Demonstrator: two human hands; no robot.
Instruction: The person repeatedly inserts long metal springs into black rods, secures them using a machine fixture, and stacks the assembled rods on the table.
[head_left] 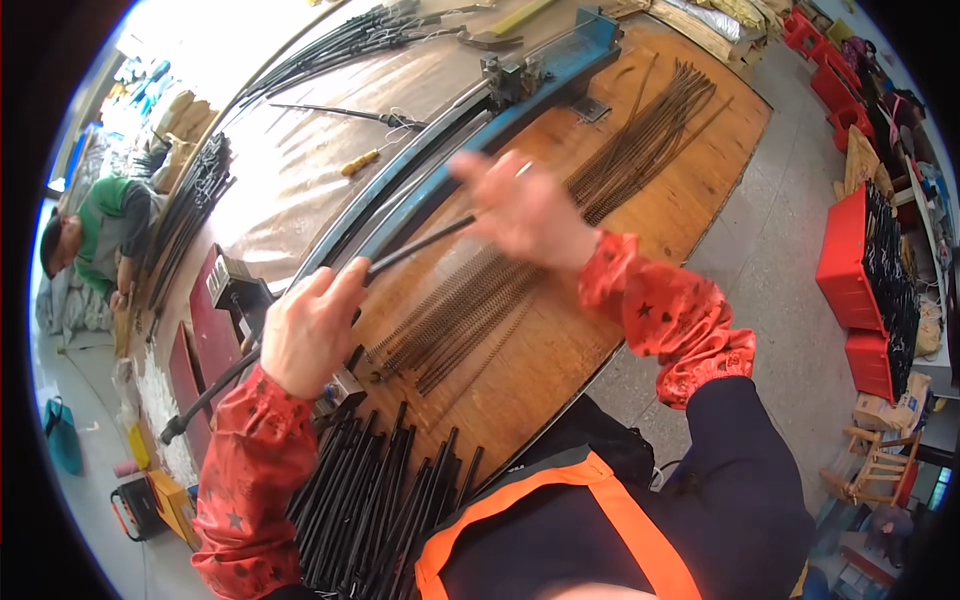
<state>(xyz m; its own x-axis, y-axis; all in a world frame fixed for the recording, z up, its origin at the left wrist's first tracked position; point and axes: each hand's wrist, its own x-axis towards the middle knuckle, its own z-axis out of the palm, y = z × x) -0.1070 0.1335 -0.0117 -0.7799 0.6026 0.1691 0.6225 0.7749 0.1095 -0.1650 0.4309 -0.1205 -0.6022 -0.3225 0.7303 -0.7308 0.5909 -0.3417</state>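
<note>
My left hand point(312, 325) is wrapped round a long black rod point(415, 245), which slants from the lower left up toward the middle. Its near end, at the lower left, carries a thicker black fitting. At the rod's upper end is my right hand point(530, 205), blurred by motion; whether its fingers touch the rod cannot be made out. Beneath the rod and my right forearm, long thin coil springs point(455, 320) lie side by side on the wooden board. A second bundle of brownish springs point(650, 140) lies farther off. Beside the rod runs a blue metal rail fixture point(400, 215).
Many black tubes point(370, 500) are heaped at the near edge by my body. More black rods point(330, 50) lie at the far left of the table, near a yellow-handled tool point(360, 162). Another person point(110, 230) works at left. Red bins point(850, 260) stand at right.
</note>
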